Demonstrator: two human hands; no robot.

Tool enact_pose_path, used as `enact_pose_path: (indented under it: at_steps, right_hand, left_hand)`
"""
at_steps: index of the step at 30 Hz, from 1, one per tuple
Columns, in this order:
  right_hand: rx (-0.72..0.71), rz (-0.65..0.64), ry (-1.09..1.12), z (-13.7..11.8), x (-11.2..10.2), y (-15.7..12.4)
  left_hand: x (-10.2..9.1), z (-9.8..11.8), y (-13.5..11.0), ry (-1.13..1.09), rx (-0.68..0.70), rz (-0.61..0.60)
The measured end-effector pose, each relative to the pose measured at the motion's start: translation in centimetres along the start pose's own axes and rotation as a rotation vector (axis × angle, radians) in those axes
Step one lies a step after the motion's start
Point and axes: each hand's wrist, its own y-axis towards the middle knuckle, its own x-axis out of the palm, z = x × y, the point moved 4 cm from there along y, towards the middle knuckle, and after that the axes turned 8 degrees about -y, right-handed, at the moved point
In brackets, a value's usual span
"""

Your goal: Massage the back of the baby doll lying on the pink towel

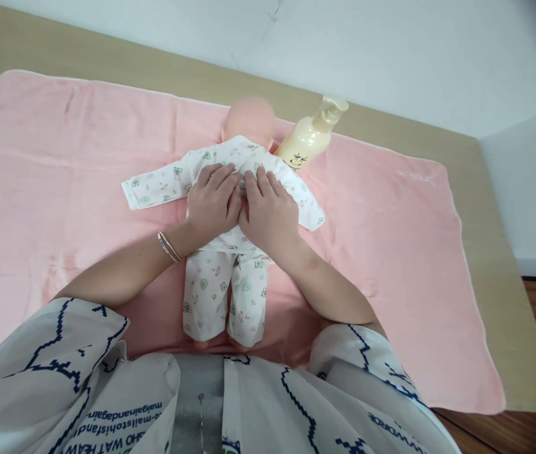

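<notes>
A person's left hand (214,198) and right hand (268,208) lie palms down, side by side, on the patterned shirt (242,151) of a doll (223,241) at the center of the frame. Neither hand is clamped on anything: the fingers are extended, and the thumbs come close together, though whether they touch is hard to tell.

The doll is stretched on a pink blanket (391,271), its bare head (249,118) toward the top of the frame and its trousers (206,293) toward the bottom. No face shows, suggesting it lies face down.

It looks light enough for two hands. The cloth should be soft and loose, prone to slide or bunch; the smooth head appears firmer and possibly slippery. The torso, gripped from both sides below the sleeves, looks like the surest hold, rather than a limp cuff.

At upper center-right, beside the doll's shoulder, a bottle (304,144) topped by a pump (334,112) leans rightward in the view; whether it stands or lies is unclear. It is pale yellow, probably holding lotion or wash, with the fill level not discernible.
</notes>
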Motion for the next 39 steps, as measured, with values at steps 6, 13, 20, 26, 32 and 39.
enact_pose_path:
  at_steps: [6, 13, 20, 26, 32, 39]
  right_hand:
    - [0.041, -0.044, 0.067, 0.8, 0.7, 0.9]
    - [0.05, -0.151, 0.142, 1.4, 1.5, 1.9]
    - [-0.028, -0.103, 0.161, 2.2, 1.9, 2.7]
    - [-0.033, -0.092, 0.184, 2.4, 2.2, 3.1]
    - [0.0, -0.116, 0.064, -0.2, 0.2, 0.5]
    - [-0.005, -0.123, 0.103, 0.8, -0.4, 0.8]
  left_hand:
    - [0.5, -0.6, 0.0, -0.057, -0.094, -0.023]
    - [1.3, -1.7, 0.1, -0.105, -0.114, -0.063]
    - [1.7, -1.9, 0.2, -0.106, -0.085, -0.065]
    - [1.6, -1.5, 0.3, -0.077, -0.042, -0.086]
    - [0.2, -0.5, -0.1, -0.085, 0.107, 0.014]
    - [0.1, -0.6, -0.1, -0.067, -0.024, 0.052]
